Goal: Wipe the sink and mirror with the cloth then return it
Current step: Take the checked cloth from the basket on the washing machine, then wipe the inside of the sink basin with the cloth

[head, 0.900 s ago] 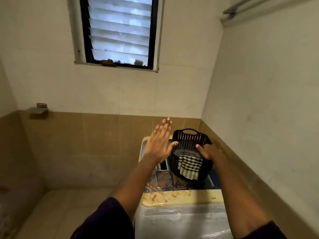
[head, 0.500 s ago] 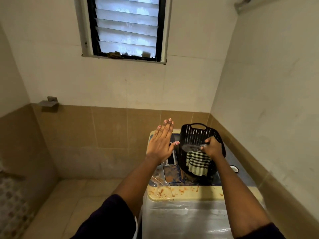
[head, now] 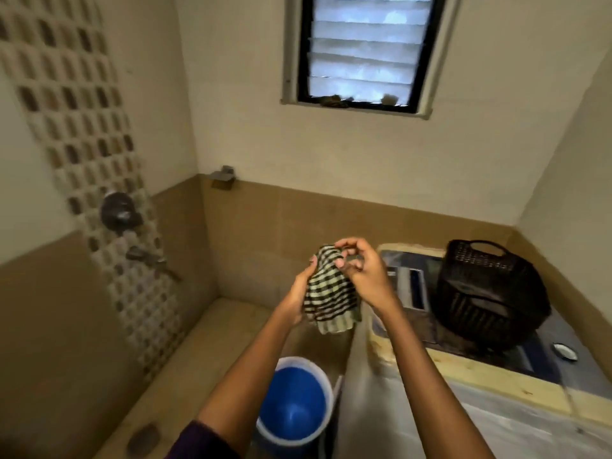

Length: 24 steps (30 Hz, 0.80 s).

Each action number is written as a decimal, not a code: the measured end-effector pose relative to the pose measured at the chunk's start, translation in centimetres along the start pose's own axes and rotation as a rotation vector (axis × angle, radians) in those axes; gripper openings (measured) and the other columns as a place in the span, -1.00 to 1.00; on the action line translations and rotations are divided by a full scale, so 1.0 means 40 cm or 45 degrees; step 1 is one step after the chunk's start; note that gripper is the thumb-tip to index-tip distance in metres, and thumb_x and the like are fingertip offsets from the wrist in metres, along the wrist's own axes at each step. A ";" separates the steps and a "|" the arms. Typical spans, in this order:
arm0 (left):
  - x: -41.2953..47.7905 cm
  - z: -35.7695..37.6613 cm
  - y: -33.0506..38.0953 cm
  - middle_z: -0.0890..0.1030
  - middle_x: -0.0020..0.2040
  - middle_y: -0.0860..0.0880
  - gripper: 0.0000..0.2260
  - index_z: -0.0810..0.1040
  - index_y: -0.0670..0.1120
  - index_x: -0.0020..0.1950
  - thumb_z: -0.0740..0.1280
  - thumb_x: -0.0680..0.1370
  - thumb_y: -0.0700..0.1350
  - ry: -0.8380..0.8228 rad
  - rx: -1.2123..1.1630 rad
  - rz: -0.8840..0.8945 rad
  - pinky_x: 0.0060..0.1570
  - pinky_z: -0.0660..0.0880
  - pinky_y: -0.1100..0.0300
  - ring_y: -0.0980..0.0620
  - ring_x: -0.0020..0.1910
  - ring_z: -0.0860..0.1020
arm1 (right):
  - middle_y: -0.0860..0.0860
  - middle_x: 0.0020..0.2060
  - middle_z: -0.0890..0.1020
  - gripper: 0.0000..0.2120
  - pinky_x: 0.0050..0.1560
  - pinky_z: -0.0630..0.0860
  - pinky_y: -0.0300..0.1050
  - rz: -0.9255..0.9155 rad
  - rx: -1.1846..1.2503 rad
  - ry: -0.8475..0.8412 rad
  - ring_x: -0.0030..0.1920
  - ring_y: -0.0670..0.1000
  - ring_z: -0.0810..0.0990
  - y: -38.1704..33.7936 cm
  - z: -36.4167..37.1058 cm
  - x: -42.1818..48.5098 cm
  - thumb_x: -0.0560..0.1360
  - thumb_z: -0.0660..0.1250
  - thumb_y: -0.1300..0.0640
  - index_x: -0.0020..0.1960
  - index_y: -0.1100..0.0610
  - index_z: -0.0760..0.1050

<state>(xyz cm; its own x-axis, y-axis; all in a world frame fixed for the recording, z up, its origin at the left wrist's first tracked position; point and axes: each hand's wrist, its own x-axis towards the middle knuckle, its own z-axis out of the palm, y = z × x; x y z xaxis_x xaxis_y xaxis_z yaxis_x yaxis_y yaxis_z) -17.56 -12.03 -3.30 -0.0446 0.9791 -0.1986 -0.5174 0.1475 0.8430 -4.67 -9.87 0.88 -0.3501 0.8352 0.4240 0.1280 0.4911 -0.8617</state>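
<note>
A black-and-pale checked cloth [head: 331, 298] hangs bunched between both hands in mid-air, left of the washing machine. My left hand [head: 296, 296] grips its left side from below. My right hand [head: 362, 271] pinches its top edge with the fingers curled. A black plastic basket [head: 490, 293] stands on the washing machine lid to the right, and no cloth shows in it. No sink or mirror is in view.
The washing machine [head: 480, 392] fills the lower right, against the right wall. A blue bucket [head: 294, 405] stands on the floor below my arms. Taps [head: 119, 210] stick out of the patterned left wall. A louvred window [head: 361, 48] is high on the back wall.
The cloth has come out of the basket and moved left. My left hand, earlier flat and apart, now grips it too. The view has swung left, showing the taps and the bucket.
</note>
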 end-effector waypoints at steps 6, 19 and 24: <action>-0.309 -0.387 0.139 0.72 -0.23 -0.04 -0.80 0.60 -0.15 -0.02 0.27 0.54 -0.05 0.396 -0.052 0.369 -0.24 0.62 0.24 0.06 -0.23 0.68 | -0.05 -0.19 0.56 -0.67 -0.15 0.50 -0.28 -0.009 0.157 -0.303 -0.29 -0.26 0.52 -0.099 0.449 -0.048 0.42 0.34 0.39 -0.07 -0.04 0.47; -1.134 -0.952 0.194 0.66 -0.14 -0.04 -0.81 0.58 -0.18 0.08 0.27 0.56 -0.12 1.306 0.317 0.577 -0.34 0.55 0.32 0.15 -0.30 0.63 | -0.04 -0.30 0.60 -0.88 -0.22 0.49 -0.37 0.100 0.406 -1.207 -0.31 -0.29 0.56 -0.389 1.215 -0.485 0.39 0.44 0.31 -0.17 0.22 0.50; -1.323 -1.065 0.174 0.60 -0.19 -0.06 -0.81 0.53 -0.10 -0.02 0.21 0.58 -0.01 1.635 0.278 0.388 -0.41 0.39 0.26 0.04 -0.42 0.50 | 0.13 0.06 0.61 -0.52 0.13 0.49 -0.01 0.172 0.371 -1.021 0.06 0.07 0.58 -0.407 1.353 -0.630 0.41 0.34 -0.14 0.15 0.19 0.42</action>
<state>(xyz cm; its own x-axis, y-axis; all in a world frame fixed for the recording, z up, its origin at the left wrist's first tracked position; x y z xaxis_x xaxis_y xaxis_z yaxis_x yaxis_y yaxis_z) -55.20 -68.79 -8.23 -0.9620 0.1698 -0.2140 -0.2019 0.0856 0.9757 -48.15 -52.29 -10.88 -0.9123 0.4013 0.0821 0.0116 0.2255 -0.9742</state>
